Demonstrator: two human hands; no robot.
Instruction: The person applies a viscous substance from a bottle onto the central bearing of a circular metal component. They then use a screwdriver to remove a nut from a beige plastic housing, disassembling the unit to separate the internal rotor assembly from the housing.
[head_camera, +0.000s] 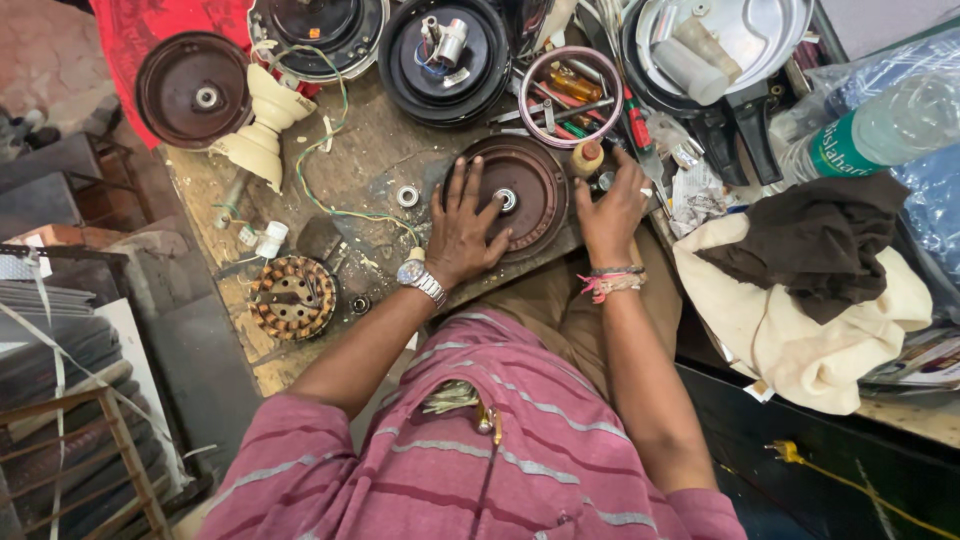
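A round dark-brown fan motor cover (528, 178) with a shiny bearing at its centre lies on the worn wooden workbench (360, 160). My left hand (462, 228), with a wristwatch, lies flat on the cover's left side, fingers spread. At the cover's right edge my right hand (612, 205), thread bands on the wrist, rests with fingers curled next to small metal parts; whether it grips anything I cannot tell. A small wooden-handled tool (587, 156) stands just beyond it.
A copper-wound stator (293, 296) lies at the bench's front left, a loose bearing (407, 195) near the cover. Other motor covers (194, 90), a cream fan canopy (262, 130), a ring of screwdrivers (571, 95), a metal pan (730, 40), cloths (810, 290) and a plastic bottle (880, 125) crowd the back and right.
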